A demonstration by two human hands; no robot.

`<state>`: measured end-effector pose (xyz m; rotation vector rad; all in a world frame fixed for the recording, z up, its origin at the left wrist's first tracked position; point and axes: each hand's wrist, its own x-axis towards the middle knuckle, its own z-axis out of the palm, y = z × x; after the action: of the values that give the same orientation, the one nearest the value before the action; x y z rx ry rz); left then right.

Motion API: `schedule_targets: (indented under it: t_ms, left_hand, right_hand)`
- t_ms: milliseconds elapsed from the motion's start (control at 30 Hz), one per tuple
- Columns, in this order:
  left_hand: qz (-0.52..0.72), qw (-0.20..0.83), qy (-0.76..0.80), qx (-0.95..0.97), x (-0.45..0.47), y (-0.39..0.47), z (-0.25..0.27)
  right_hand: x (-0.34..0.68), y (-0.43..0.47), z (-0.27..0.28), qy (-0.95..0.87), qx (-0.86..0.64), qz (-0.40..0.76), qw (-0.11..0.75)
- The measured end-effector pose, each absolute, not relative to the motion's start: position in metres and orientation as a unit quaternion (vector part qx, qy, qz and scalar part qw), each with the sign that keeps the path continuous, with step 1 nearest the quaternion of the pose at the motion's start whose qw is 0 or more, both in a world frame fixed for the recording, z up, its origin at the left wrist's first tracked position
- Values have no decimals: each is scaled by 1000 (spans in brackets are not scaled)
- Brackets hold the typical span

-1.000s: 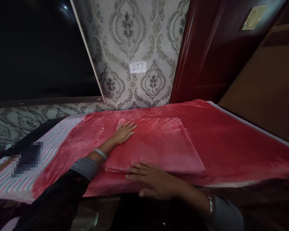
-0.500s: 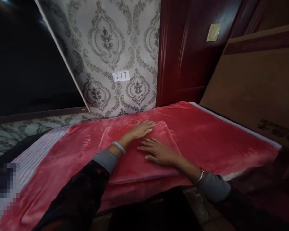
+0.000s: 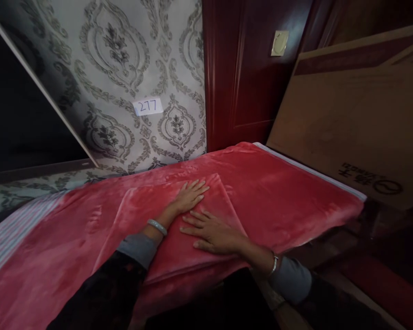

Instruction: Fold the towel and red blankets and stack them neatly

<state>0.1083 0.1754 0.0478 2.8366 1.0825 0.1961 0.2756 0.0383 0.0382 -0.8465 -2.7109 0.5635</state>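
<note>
A folded red plush cloth [image 3: 141, 206] lies in a squarish shape on top of a larger spread red plush blanket [image 3: 271, 192]. My left hand [image 3: 191, 195] rests flat on the folded cloth near its far edge, fingers stretched forward and to the right. Closer to me and to the right, my right hand [image 3: 215, 233] lies palm down on the same cloth, its fingers spread and pointing left. The fingertips of the two hands are near each other. Neither hand grips anything.
Striped fabric [image 3: 20, 229] shows at the left under the blanket. A patterned wall with a paper label [image 3: 147, 106] reading 277 stands behind. A large dark screen [image 3: 27, 114] is at the left, a dark red door panel [image 3: 251, 68] behind, and a cardboard box [image 3: 347, 114] at the right.
The view has turned right, so the scene sits farther left. Both hands remain flat on the folded cloth, with little visible movement over it.
</note>
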Motion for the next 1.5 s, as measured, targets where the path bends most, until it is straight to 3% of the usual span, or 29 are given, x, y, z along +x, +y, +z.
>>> schedule_targets:
  t_ms: [333, 500, 900, 1500]
  left_hand:
    - [39, 54, 361, 930, 114, 171, 65]
    - [70, 56, 301, 949, 140, 182, 90]
    - [29, 29, 374, 927, 180, 193, 52]
    - [34, 32, 360, 932, 182, 184, 63]
  right_hand:
    - [304, -25, 45, -915, -269, 256, 157]
    - [328, 8, 67, -900, -331, 188, 211]
    - [324, 48, 26, -898, -375, 168, 160]
    - [351, -72, 27, -887, -381, 200, 167]
